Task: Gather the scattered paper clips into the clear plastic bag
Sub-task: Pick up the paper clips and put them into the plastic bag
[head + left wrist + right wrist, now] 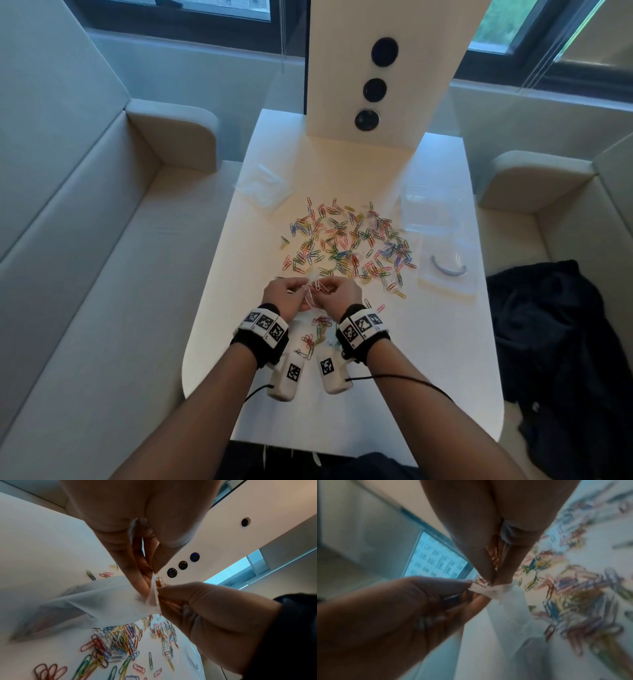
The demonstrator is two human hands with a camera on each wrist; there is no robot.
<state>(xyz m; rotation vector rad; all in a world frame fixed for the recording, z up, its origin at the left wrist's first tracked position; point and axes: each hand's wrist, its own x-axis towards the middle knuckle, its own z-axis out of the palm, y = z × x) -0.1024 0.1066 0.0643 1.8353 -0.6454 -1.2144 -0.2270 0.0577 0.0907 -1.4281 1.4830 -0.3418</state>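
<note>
Colourful paper clips [349,240] lie scattered across the middle of the white table [428,359], and a few more [320,329] lie between my wrists. Both hands meet just above the near edge of the pile. My left hand [304,290] and right hand [324,288] each pinch the top edge of the clear plastic bag [102,601], which hangs slack below them. In the right wrist view some reddish clips [494,555] sit between my right hand's fingers, just above the bag's rim [489,589].
More clear bags [263,185] lie at the table's far left. A clear plastic sheet [428,209] and a bag holding a curved bluish piece [448,270] lie on the right. A white panel with three dark buttons [375,89] stands at the back. A dark garment [548,325] lies on the right seat.
</note>
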